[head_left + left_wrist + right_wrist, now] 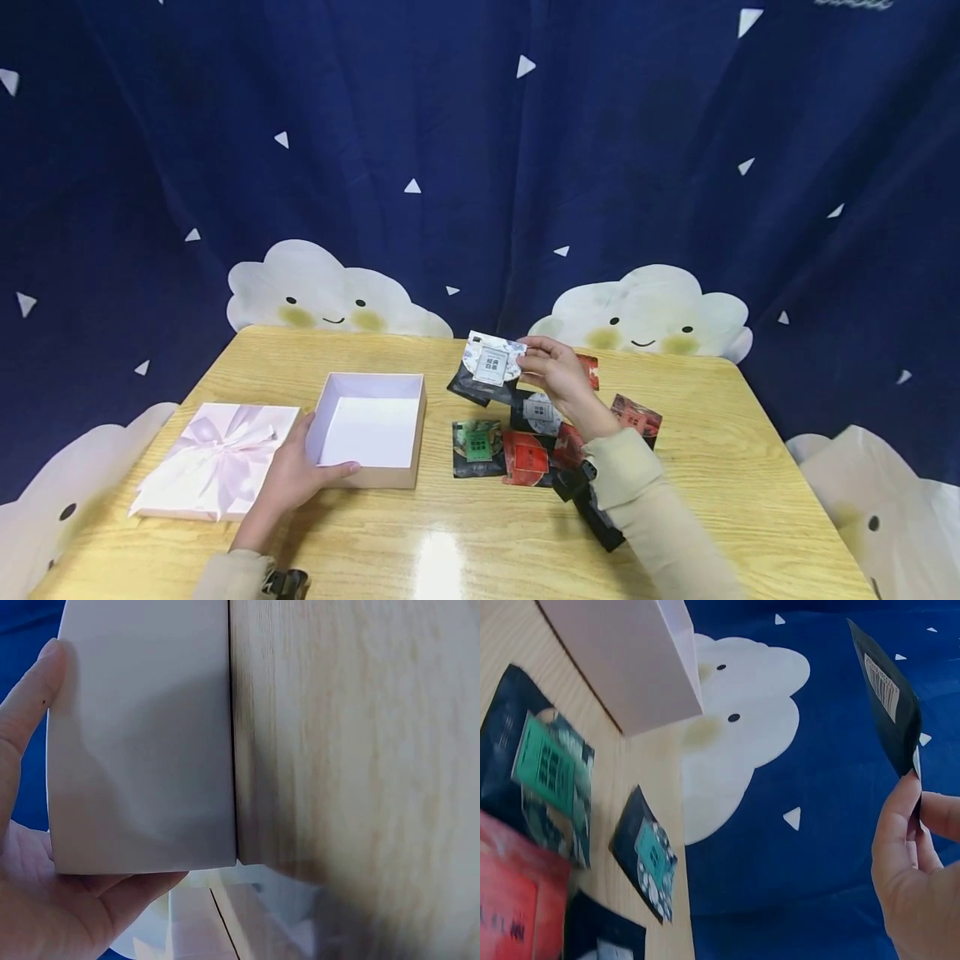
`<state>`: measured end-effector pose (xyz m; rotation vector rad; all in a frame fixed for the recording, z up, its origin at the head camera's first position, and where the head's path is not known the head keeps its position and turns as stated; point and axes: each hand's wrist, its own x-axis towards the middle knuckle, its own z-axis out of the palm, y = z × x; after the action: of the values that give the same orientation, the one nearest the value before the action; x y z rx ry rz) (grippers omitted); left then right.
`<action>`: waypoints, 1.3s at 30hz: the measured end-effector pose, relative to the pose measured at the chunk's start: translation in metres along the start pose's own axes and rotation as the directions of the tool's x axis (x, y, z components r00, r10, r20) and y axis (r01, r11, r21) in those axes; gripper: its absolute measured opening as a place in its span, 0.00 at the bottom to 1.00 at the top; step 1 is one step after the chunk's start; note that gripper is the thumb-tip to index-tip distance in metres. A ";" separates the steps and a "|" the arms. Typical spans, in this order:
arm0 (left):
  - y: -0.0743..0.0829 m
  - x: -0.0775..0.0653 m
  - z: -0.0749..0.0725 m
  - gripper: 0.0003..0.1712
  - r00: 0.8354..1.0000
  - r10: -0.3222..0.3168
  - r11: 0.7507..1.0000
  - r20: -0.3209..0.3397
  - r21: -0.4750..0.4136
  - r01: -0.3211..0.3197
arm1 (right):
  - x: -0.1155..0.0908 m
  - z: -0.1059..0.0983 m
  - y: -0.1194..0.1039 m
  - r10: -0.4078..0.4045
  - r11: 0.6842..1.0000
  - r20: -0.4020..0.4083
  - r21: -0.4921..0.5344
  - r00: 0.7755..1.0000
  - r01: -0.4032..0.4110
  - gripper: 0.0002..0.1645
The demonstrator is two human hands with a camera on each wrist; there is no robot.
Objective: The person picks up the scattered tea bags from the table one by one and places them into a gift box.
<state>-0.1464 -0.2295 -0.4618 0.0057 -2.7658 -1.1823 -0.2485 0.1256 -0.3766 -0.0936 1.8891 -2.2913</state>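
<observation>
My left hand (pixel 292 475) grips the near left corner of an open, pale pink gift box (pixel 375 433), the thumb on its front wall and the fingers along its left side. No contents show inside. The left wrist view has the box's side wall (pixel 142 750) close up. My right hand (pixel 558 379) pinches a flat sachet (pixel 492 367) by its right edge, to the right of the box and raised above other sachets. Its front has a white, patterned upper part with a pale label; its dark back with a barcode (pixel 885 694) faces the right wrist view.
A pink lid with a ribbon bow (pixel 225 458) lies left of the box. Right of the box are a green-labelled sachet (pixel 477 448), a red sachet (pixel 527 458), a grey-labelled one (pixel 538 410) and several more, some under the right forearm. A blue curtain (pixel 480 167) hangs behind the table.
</observation>
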 end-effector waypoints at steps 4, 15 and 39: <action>0.001 0.000 0.000 0.64 1.000 0.000 1.000 0.002 0.019 0.000 | 0.003 0.012 0.005 0.007 1.000 0.016 0.021 1.000 -0.007 0.18; 0.003 0.001 0.003 0.63 1.000 0.016 0.999 -0.002 0.030 -0.016 | 0.013 0.042 0.022 0.029 1.000 0.051 -0.014 0.998 -0.028 0.20; -0.002 -0.007 -0.010 0.63 1.000 0.005 1.000 0.007 0.005 -0.005 | 0.028 0.105 0.064 0.111 0.994 0.094 -0.026 0.989 -0.109 0.19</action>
<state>-0.1381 -0.2375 -0.4573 -0.0045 -2.7733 -1.1771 -0.2538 0.0071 -0.4208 -0.0973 1.8246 -2.1560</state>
